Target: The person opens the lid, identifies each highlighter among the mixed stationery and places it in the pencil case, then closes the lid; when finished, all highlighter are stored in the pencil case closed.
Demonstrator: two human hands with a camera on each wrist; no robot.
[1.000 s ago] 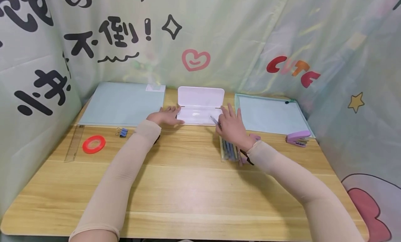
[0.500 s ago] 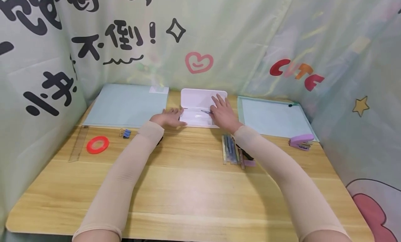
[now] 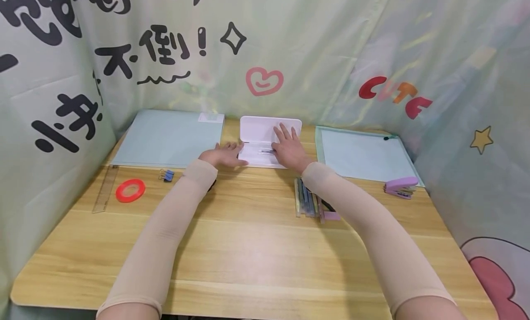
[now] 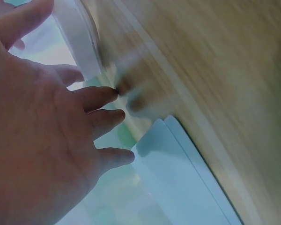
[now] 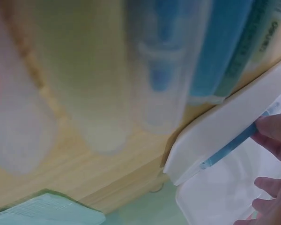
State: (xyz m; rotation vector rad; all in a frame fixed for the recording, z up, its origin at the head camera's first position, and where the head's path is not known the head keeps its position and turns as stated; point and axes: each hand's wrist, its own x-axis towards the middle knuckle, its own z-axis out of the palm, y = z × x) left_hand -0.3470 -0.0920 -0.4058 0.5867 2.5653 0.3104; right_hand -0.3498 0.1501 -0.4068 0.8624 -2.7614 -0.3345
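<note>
A white pencil case stands at the table's back with its lid raised. My right hand is over its right part and pinches a blue pen between thumb and finger. The pen lies lengthwise inside the tray, along the wall in the right wrist view. My left hand is at the case's left end, fingers spread and fairly straight; the left wrist view shows its thumb and one finger at the case wall. Several pens lie side by side in front of the case, partly under my right sleeve.
Left lie a blue folder, a clear ruler, a red tape roll and a blue binder clip. Right are a zipped document pouch and a purple stapler. A purple item sits beside the pens.
My right hand has moved left from the case's right edge to over its tray, and the pen has turned to lie lengthwise inside. My left hand stays at the case's left end.
</note>
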